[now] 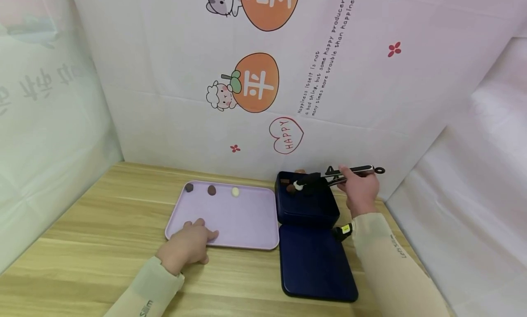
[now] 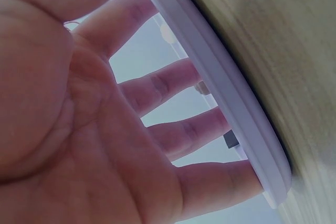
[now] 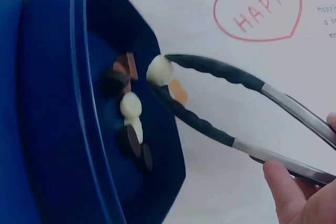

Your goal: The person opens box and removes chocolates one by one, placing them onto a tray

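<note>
My right hand (image 1: 361, 189) grips a pair of tongs (image 1: 357, 170) with black tips and metal arms. Pinched between the tips is a round white chocolate piece (image 3: 160, 70), held at the dark blue box (image 1: 306, 212). Inside that box lie more white pieces (image 3: 130, 105), dark round pieces (image 3: 129, 141) and brown pieces (image 3: 130, 66). My left hand (image 1: 187, 246) rests at the near edge of the lilac tray (image 1: 243, 225), its fingers reaching over the rim. Along the tray's far side sit a dark piece (image 1: 189, 187), a brown piece (image 1: 212, 190) and a white piece (image 1: 235, 192).
A dark blue lid (image 1: 317, 262) lies on the wooden table (image 1: 234, 285) in front of the box. By the right wrist is a black object with a yellow label (image 1: 345, 230). Behind stands a printed white cloth (image 1: 177, 125), with more cloth at both sides.
</note>
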A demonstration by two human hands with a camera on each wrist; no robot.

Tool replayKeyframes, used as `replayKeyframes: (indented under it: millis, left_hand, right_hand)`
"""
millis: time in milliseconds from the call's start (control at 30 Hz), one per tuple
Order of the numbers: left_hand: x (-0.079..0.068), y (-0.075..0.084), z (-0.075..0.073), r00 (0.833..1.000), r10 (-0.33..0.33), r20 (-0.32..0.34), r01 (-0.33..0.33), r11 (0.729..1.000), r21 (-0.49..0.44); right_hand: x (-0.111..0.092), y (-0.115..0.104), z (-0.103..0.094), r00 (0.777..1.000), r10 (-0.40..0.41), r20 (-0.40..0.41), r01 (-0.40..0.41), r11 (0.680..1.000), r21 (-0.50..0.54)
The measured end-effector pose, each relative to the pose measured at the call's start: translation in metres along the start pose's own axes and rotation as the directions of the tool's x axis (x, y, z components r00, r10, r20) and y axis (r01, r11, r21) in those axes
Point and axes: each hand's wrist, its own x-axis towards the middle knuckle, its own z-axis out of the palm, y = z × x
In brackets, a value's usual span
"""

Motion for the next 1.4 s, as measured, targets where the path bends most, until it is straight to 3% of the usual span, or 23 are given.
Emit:
replayKeyframes:
  millis: [167, 367, 533, 733, 800, 900, 1033, 1100, 1167, 1267, 1400]
  left_hand:
    - [0.000, 0.000, 0.000, 1.000, -0.003, -0.001, 0.003, 1.000, -0.001]
    - [0.000, 0.000, 0.000, 1.000, -0.001, 0.003, 0.001, 1.000, 0.002]
    - [0.001, -0.002, 0.001, 1.000, -0.004, 0.001, 0.004, 1.000, 0.002]
    - [0.001, -0.002, 0.001, 1.000, -0.012, 0.010, 0.012, 1.000, -0.003]
    - [0.002, -0.002, 0.001, 1.000, -0.013, 0.011, 0.013, 1.000, -0.001]
    - [0.002, -0.002, 0.002, 1.000, -0.011, 0.006, 0.011, 1.000, 0.001]
    - [0.002, -0.003, 0.003, 1.000, -0.006, 0.002, 0.006, 1.000, -0.002]
    - [0.003, -0.003, 0.003, 1.000, -0.009, 0.004, 0.009, 1.000, -0.001]
    - [0.003, -0.003, 0.003, 1.000, -0.015, 0.008, 0.015, 1.000, -0.001]
    - [0.002, -0.002, 0.002, 1.000, -0.021, 0.013, 0.021, 1.000, -0.002]
    - [0.002, -0.002, 0.002, 1.000, -0.022, 0.018, 0.022, 1.000, -0.003]
  right_hand:
    - [-0.008, -0.005, 0.011, 0.999, 0.020, 0.028, -0.022, 0.998, 0.056]
    - [-0.021, -0.013, 0.029, 0.997, -0.042, 0.059, 0.039, 0.998, 0.059]
    - [-0.036, -0.015, 0.051, 0.978, -0.169, 0.123, 0.182, 0.978, -0.101]
    - [-0.055, -0.009, 0.081, 0.936, -0.297, 0.187, 0.346, 0.871, -0.349]
    - [-0.060, -0.006, 0.090, 0.915, -0.345, 0.208, 0.401, 0.831, -0.386]
    - [-0.068, 0.000, 0.101, 0.885, -0.381, 0.268, 0.460, 0.806, -0.373]
    - [-0.074, 0.010, 0.113, 0.832, -0.435, 0.345, 0.549, 0.734, -0.400]
    - [-0.076, 0.015, 0.118, 0.793, -0.481, 0.374, 0.609, 0.657, -0.445]
    - [-0.077, 0.020, 0.122, 0.767, -0.502, 0.400, 0.642, 0.611, -0.464]
    - [-0.077, 0.026, 0.127, 0.750, -0.508, 0.424, 0.662, 0.580, -0.475]
    - [-0.079, 0.032, 0.130, 0.762, -0.488, 0.426, 0.648, 0.591, -0.481]
